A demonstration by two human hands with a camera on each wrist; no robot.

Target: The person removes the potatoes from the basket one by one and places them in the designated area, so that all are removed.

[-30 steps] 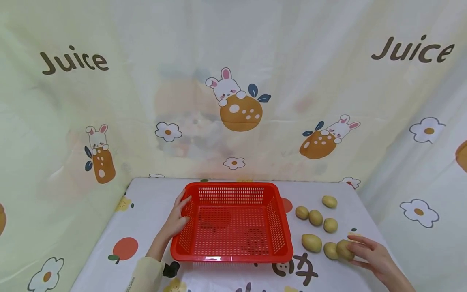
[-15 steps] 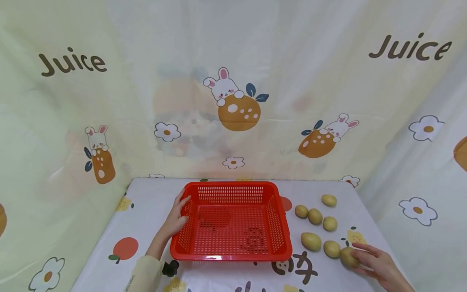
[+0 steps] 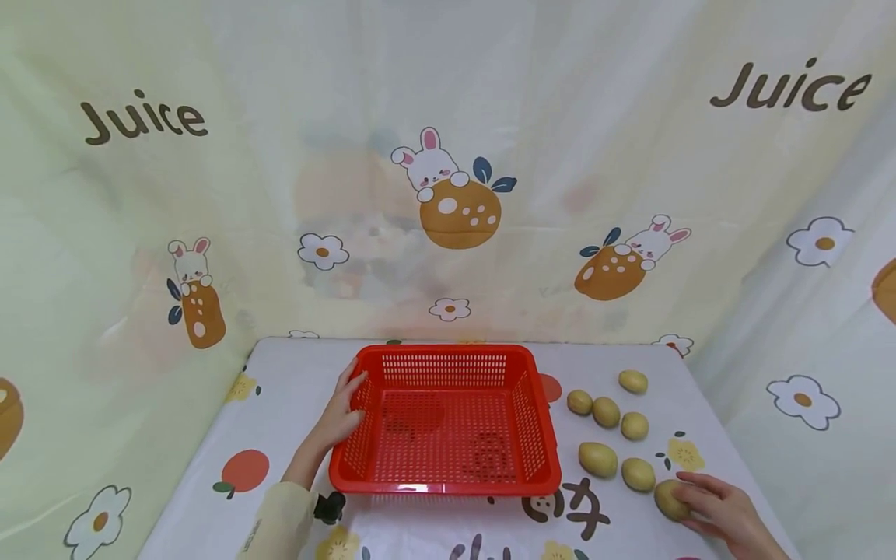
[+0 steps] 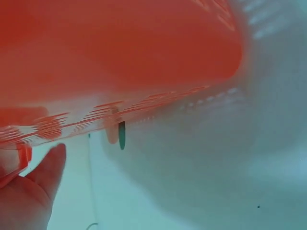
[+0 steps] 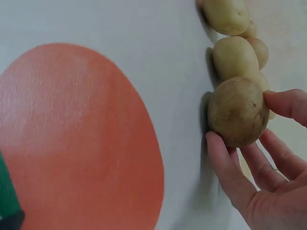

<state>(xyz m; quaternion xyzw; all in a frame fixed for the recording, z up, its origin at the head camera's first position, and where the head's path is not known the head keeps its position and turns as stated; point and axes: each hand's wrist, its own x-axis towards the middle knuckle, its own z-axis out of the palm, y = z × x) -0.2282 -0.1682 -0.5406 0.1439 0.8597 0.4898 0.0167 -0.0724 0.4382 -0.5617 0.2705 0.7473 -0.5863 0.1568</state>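
In the head view my right hand [image 3: 721,509] holds a brownish potato [image 3: 672,500] at the near end of a row on the table. The right wrist view shows thumb and fingertips around that potato [image 5: 239,111]. A paler potato [image 3: 638,474] lies just beyond it, and an oblong yellowish potato [image 3: 597,460] left of that. My left hand [image 3: 337,420] grips the left rim of a red perforated plastic basket [image 3: 444,488], fingers lapping over the edge. In the left wrist view the thumb [image 4: 50,170] shows beside the basket wall [image 4: 144,52], which hides the other fingers.
Farther back on the right lie several more potatoes [image 3: 606,412], with one potato [image 3: 633,381] set apart behind them. The table [image 3: 287,381] has a printed white cloth. A patterned curtain [image 3: 532,295] stands along its back and sides. A small black object [image 3: 329,507] sits at my left wrist.
My right hand has moved the brownish potato slightly right and nearer, from against its paler neighbour to the row's near end. The left hand stays on the basket rim.
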